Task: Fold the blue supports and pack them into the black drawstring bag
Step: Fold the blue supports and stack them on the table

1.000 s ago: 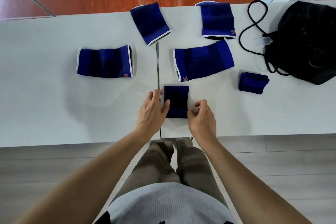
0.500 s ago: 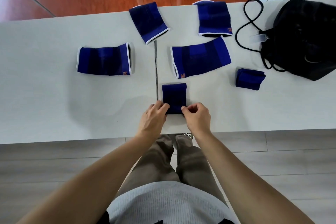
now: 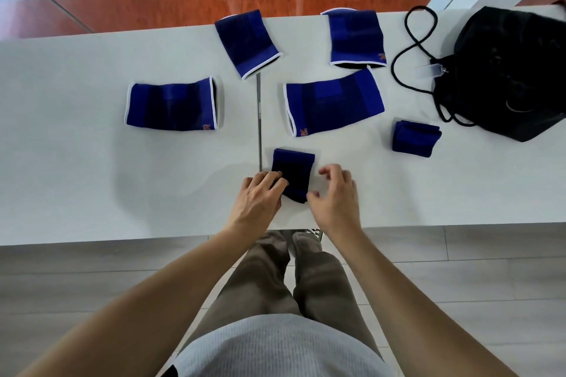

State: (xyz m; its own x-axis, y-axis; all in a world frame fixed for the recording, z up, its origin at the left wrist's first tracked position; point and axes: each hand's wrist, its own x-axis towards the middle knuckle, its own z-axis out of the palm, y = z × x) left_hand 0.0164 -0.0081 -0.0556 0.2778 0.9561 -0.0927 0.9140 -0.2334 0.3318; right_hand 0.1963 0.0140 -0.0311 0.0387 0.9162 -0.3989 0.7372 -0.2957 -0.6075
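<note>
A folded dark blue support (image 3: 294, 170) lies near the table's front edge. My left hand (image 3: 257, 199) grips its near left corner, which is lifted a little. My right hand (image 3: 335, 196) hovers just right of it, fingers spread, holding nothing. Several flat blue supports lie further back: one at the left (image 3: 171, 107), one in the centre (image 3: 333, 104), one at the back (image 3: 246, 41) and another at the back right (image 3: 355, 38). A small folded support (image 3: 415, 139) rests beside the black drawstring bag (image 3: 514, 76) at the far right.
The white table (image 3: 61, 147) has a seam (image 3: 258, 119) down its middle. The bag's black cord (image 3: 410, 49) loops on the table left of the bag. The floor and my legs are below the table's front edge.
My right hand has let go of the folded support's near edge and opened, moving slightly right. My left hand now holds the near left corner, lifting it.
</note>
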